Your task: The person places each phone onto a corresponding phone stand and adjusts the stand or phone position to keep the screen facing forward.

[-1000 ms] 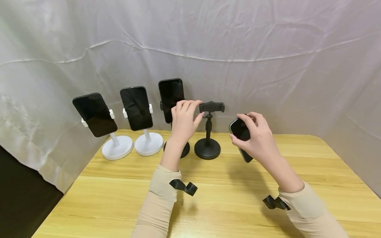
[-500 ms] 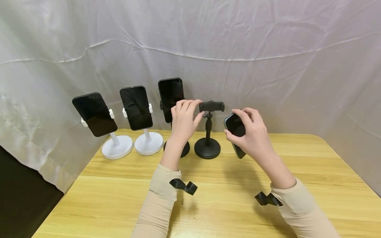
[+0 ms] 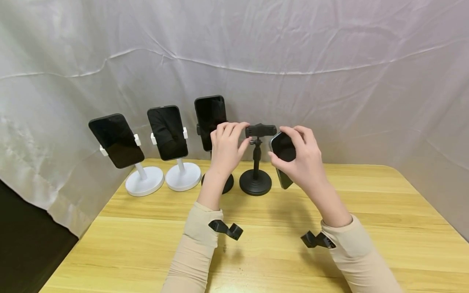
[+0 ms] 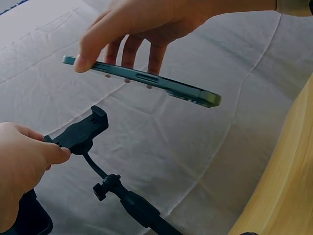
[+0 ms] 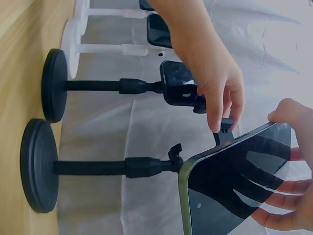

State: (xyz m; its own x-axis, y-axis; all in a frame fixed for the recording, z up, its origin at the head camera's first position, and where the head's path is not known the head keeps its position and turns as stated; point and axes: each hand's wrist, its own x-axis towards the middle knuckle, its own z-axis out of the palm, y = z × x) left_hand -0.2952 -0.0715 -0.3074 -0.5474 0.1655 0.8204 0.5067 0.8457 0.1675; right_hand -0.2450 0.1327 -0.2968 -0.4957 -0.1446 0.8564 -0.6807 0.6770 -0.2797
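My left hand [image 3: 228,148] pinches the left end of the black phone clamp [image 3: 261,130] between thumb and fingers. This clamp tops a black stand with a round base [image 3: 255,183] and has no phone in it. My right hand [image 3: 307,162] grips a dark-screened smartphone [image 3: 283,147] by its edges, tilted, just right of the clamp. In the left wrist view the smartphone [image 4: 146,78] shows its thin greenish side, with a gap between it and the clamp [image 4: 80,134]. In the right wrist view the smartphone [image 5: 234,181] partly hides the clamp.
Left of the hands, two white stands hold a phone [image 3: 117,140] and another phone [image 3: 167,133]. A third phone [image 3: 210,118] sits in a black stand, partly behind my left hand. All stand on a wooden table [image 3: 146,244], before a grey curtain [image 3: 329,81].
My right hand has moved left and slightly up with the smartphone, closer to the clamp. The left hand keeps its place at the clamp's left end.
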